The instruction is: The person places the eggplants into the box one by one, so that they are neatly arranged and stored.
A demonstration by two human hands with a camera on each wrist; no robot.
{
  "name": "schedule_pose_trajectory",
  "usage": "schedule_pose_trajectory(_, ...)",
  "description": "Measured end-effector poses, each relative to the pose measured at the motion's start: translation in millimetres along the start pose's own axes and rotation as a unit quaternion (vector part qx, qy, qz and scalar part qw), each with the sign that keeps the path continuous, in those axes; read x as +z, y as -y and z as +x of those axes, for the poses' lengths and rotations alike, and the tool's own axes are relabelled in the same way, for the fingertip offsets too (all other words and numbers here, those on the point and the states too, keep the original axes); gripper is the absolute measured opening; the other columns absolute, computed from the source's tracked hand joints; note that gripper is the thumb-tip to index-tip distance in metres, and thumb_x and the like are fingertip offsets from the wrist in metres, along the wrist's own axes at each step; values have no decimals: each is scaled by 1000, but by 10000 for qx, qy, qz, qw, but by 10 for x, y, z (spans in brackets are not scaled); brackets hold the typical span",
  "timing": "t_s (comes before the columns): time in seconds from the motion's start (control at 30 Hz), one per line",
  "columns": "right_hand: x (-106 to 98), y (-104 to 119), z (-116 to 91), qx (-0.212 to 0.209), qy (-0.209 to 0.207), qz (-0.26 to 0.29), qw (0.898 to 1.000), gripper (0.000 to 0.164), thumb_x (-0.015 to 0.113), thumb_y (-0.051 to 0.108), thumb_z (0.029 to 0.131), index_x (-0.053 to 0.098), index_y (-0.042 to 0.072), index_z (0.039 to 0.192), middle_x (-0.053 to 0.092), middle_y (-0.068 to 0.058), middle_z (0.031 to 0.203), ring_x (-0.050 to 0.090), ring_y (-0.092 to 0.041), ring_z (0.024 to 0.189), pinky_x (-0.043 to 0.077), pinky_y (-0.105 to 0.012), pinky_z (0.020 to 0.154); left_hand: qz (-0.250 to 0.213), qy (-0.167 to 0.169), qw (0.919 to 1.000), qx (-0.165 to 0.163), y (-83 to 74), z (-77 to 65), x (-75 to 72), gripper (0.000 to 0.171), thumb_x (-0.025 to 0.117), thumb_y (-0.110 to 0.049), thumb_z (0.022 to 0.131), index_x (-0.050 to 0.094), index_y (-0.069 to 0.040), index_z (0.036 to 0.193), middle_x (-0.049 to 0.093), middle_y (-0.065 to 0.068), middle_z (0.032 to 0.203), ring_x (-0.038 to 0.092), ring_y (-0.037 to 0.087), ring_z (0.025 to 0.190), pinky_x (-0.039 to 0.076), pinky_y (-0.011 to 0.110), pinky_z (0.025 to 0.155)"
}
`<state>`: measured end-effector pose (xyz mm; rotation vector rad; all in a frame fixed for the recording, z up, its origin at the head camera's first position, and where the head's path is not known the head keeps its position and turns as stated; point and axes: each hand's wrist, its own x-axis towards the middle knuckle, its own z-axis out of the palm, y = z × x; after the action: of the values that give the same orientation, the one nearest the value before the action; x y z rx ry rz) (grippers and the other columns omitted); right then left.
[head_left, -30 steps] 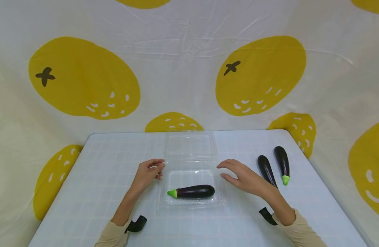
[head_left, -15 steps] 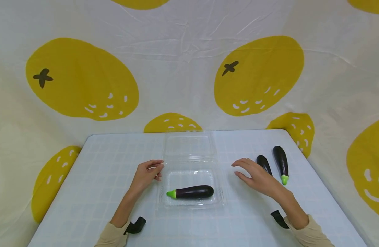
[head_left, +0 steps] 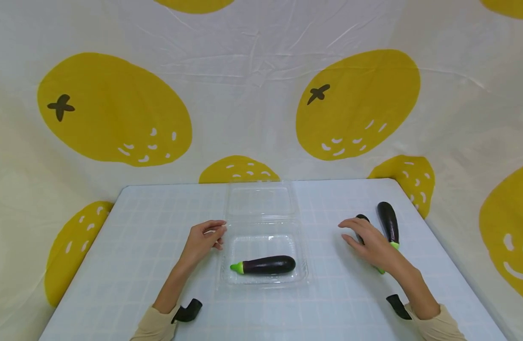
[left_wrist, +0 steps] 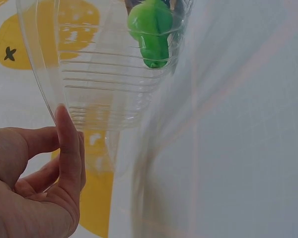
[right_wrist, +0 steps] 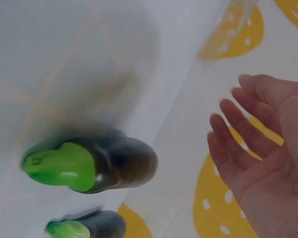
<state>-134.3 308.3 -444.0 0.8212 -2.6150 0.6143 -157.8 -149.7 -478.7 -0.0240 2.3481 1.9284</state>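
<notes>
A clear plastic clamshell container (head_left: 261, 237) stands with its lid (head_left: 261, 199) folded back. Inside its base lies one dark eggplant (head_left: 267, 264), its green stem (left_wrist: 151, 29) toward the left. My left hand (head_left: 204, 237) pinches the container's left rim near the hinge, with thumb and index finger right at the edge. Over on the right, my right hand (head_left: 369, 241) hovers with fingers loosely spread above a second eggplant (right_wrist: 89, 166) and covers most of it in the head view. A third eggplant (head_left: 387, 222) lies just beyond that hand.
Under everything is a table with a pale checked cloth (head_left: 159, 222). Behind it hangs a white curtain (head_left: 244, 104) printed with large yellow fruits. Black straps (head_left: 188, 311) show at both wrists.
My right hand has moved away from the container's right side toward the eggplants on the right. The left hand stays at the rim, and the eggplants have not moved.
</notes>
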Motion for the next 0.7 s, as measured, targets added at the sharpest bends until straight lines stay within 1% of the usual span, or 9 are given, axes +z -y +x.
schedule_pose_trajectory(0.1, -12, -84, -63, -21, -155, 22, 9999, 32, 80, -4, 84, 71, 5, 113, 70, -8, 113, 62, -25, 102, 37, -7, 95, 24, -20, 10000, -7, 0, 1, 5, 32, 70, -12, 99, 67, 4, 127, 68, 25, 106, 64, 20, 66, 59, 24, 64)
schedule_pose_trajectory(0.23, -17, -181, -150, 51, -234, 12, 9997, 34, 81, -5, 82, 72, 4, 113, 69, -10, 114, 62, -29, 105, 33, -6, 99, 49, -27, 10000, -30, 3, 0, 8, 32, 70, -13, 99, 68, 3, 127, 68, 24, 107, 64, 21, 66, 59, 24, 64)
schedule_pose_trajectory(0.4, -27, -283, -230, 273, -184, 107, 9994, 34, 80, -7, 82, 71, 2, 114, 68, -13, 118, 58, -33, 111, 24, -3, 102, 26, -18, 10000, -13, 13, 1, 6, 33, 70, -13, 99, 67, 4, 127, 68, 25, 108, 64, 20, 66, 59, 24, 64)
schedule_pose_trajectory(0.5, -45, -340, -267, 352, -129, 61, 9993, 33, 78, -8, 83, 70, 1, 114, 67, -15, 119, 56, -36, 113, 21, -2, 103, -18, -9, 10000, 13, 20, 4, 4, 33, 70, -12, 99, 67, 5, 127, 67, 26, 108, 64, 19, 66, 59, 24, 64)
schedule_pose_trajectory(0.7, -73, -438, -348, 504, -47, 48, 9987, 33, 74, -12, 84, 70, 1, 114, 65, -18, 120, 55, -37, 112, 16, 2, 101, -24, -3, 10000, 15, 21, 6, 4, 34, 70, -13, 99, 66, 5, 127, 67, 26, 107, 63, 19, 65, 59, 24, 63)
